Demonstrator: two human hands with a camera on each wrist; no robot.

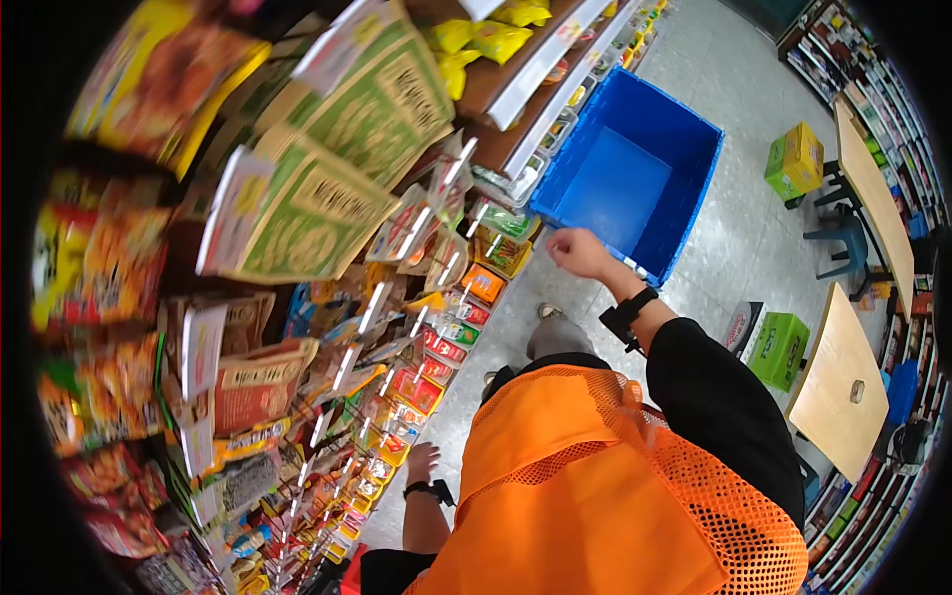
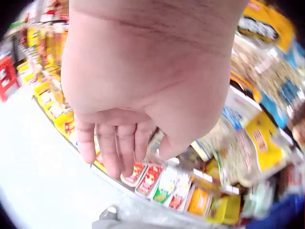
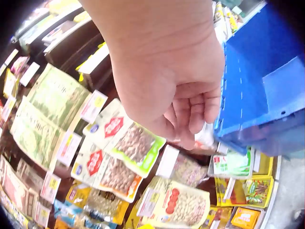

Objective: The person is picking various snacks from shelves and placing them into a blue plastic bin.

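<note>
Right hand [image 1: 578, 253] curled, empty, by blue crate [image 1: 684, 149]; left hand [image 1: 421, 461] slack; packet writing [image 1: 317, 213] illegible.

The grey floor [image 1: 734, 238] runs up the middle of my view. On it, at upper centre, stands an open blue crate [image 1: 605, 188], just beside the foot of the shelves [image 1: 516, 89]. Further right on the floor sit a green-and-yellow box [image 1: 793, 159] and, lower down, a green box [image 1: 778, 347]. The shelves fill the left, carrying yellow packets [image 1: 476, 40], green-and-cream bags [image 1: 317, 208] and small red and orange packs [image 1: 446, 347].
</note>
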